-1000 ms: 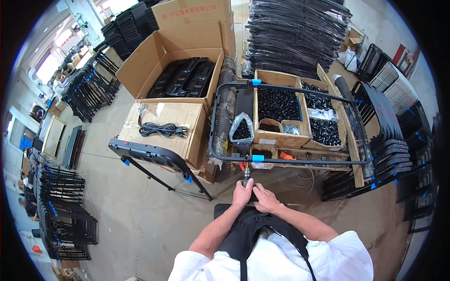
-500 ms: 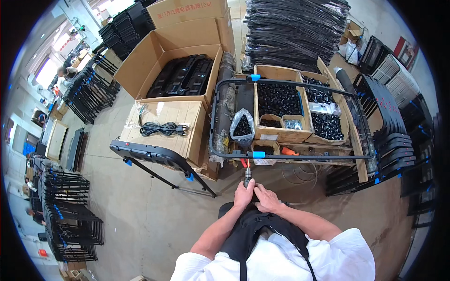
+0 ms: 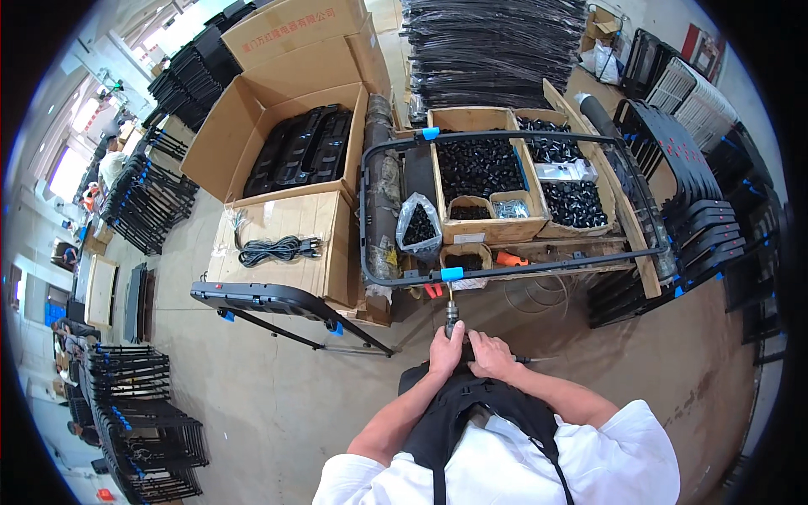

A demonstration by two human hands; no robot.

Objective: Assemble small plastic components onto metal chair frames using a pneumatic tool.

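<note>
A power drill point(image 3: 452, 313) is gripped in front of my body, its chuck and bit pointing away from me. My left hand point(image 3: 446, 349) is closed round it just behind the chuck. My right hand point(image 3: 491, 353) is closed on its rear part, most of which the hands hide. The bit meets or nearly meets the near bar of a black tubular frame point(image 3: 555, 266), below a blue clip point(image 3: 452, 274); contact cannot be made out. That frame lies flat across wooden parts boxes, with a second blue clip point(image 3: 431, 133) on its far bar.
Black plastic parts fill a wooden box point(image 3: 492, 229) and a clear bag point(image 3: 418, 244). Red handles point(image 3: 433, 290) and an orange tool point(image 3: 510, 259) are by the near bar. At left, a coiled power cord point(image 3: 278, 250) rests on a carton point(image 3: 324, 210), beside a black legged frame point(image 3: 261, 293). Stacked frames point(image 3: 703, 236) stand right.
The drill and both hands have shifted right relative to the frame, bringing the bit from left of the near blue clip into line with it. My whole view has turned slightly.
</note>
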